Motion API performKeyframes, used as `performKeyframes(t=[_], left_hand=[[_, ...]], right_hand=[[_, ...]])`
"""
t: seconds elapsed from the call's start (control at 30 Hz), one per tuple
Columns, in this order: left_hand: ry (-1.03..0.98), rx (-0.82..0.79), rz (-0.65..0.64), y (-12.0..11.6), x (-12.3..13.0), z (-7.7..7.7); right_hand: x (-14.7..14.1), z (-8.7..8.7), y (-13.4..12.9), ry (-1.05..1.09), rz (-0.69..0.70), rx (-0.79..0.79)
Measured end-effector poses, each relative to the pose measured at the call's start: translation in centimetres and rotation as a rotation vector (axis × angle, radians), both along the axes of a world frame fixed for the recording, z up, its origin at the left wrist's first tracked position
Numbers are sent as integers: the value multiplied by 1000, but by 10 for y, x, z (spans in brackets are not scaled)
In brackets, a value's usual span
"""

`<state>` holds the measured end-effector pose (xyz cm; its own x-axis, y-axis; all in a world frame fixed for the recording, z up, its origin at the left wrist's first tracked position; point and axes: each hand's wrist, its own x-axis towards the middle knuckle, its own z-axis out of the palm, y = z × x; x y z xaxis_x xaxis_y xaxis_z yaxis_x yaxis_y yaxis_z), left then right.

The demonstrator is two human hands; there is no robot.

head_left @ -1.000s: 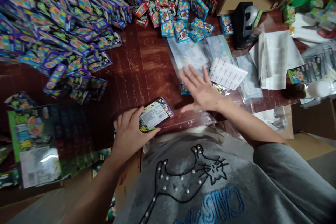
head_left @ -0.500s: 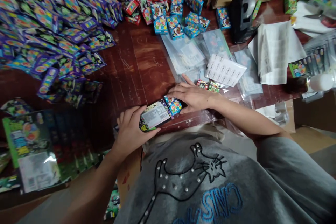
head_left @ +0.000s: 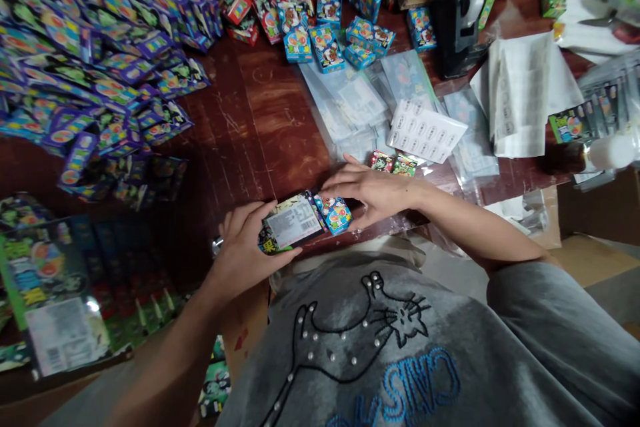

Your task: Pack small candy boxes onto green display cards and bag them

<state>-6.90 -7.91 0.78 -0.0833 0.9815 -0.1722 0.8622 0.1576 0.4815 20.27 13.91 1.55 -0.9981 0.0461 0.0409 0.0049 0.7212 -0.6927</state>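
My left hand [head_left: 245,237] is closed round the left end of a dark printed packet [head_left: 295,220] with a pale barcode label facing up. At the packet's right end lies a small blue printed box [head_left: 336,216], touching or partly inside it; I cannot tell which. My right hand [head_left: 375,195] grips this box between thumb and fingers. Just beyond that hand are a small red box [head_left: 381,161] and a small green box [head_left: 404,165], side by side on the table.
A large heap of purple packets [head_left: 100,60] covers the left rear. Several blue boxes [head_left: 327,47] stand at the back, beside a black tape dispenser [head_left: 455,27]. Clear bags [head_left: 345,103] and a sticker sheet [head_left: 425,132] lie to the right. Labelled pouches [head_left: 65,333] are at the left.
The blue box has shifted slightly toward me at the packet's end, with my right fingers still on it. My left hand keeps its hold. The whole view has shifted slightly.
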Motion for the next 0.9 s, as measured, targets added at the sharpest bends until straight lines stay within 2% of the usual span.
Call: performKeyframes(t=[0.1, 0.23, 0.33, 0.5, 0.67, 0.8, 0.9], left_hand=[[-36, 6, -30, 1, 6, 0], [28, 23, 69, 2, 19, -4], [78, 26, 81, 3, 24, -7], [114, 65, 49, 4, 24, -9], [107, 93, -46, 8, 20, -9], [96, 101, -22, 13, 22, -7], [99, 101, -37, 20, 26, -5]], right_hand=[[-7, -4, -1, -13, -25, 52], [-15, -9, -10, -51, -97, 183], [-12, -8, -18, -67, -90, 215], [2, -3, -22, -76, -213, 194], [2, -8, -26, -33, -128, 75], [2, -16, -45, 41, -292, 1], [12, -16, -59, 35, -376, 39]])
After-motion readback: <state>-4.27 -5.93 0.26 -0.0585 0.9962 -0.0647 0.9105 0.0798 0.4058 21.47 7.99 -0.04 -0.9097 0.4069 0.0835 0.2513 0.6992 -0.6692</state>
